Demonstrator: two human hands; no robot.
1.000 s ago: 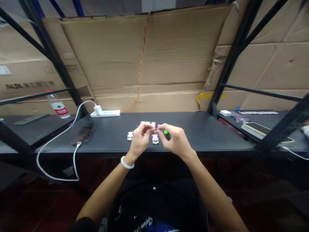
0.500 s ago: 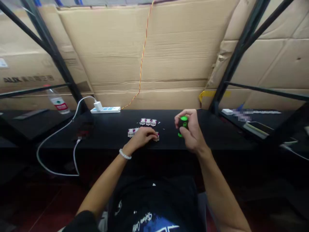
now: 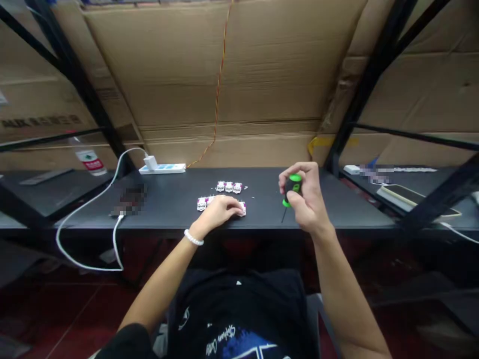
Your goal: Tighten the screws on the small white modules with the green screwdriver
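— Screwdriver, where is it?
— Upright in the right hand, fingers clamped round its handle, tip just above the table near the front edge.
— And the left hand?
— Lying flat, gripping nothing, fingertips on a white part. Bare tabletop between the hands. More parts behind, and a power strip at the back edge.

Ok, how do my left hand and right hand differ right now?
The left hand lies low on the black table, fingers over small white-and-pink parts; the right hand is raised, wrapped around a green-and-black screwdriver held upright, tip down. The left wrist wears a white bead bracelet; the right wrist is bare. Both are over the table's front half.
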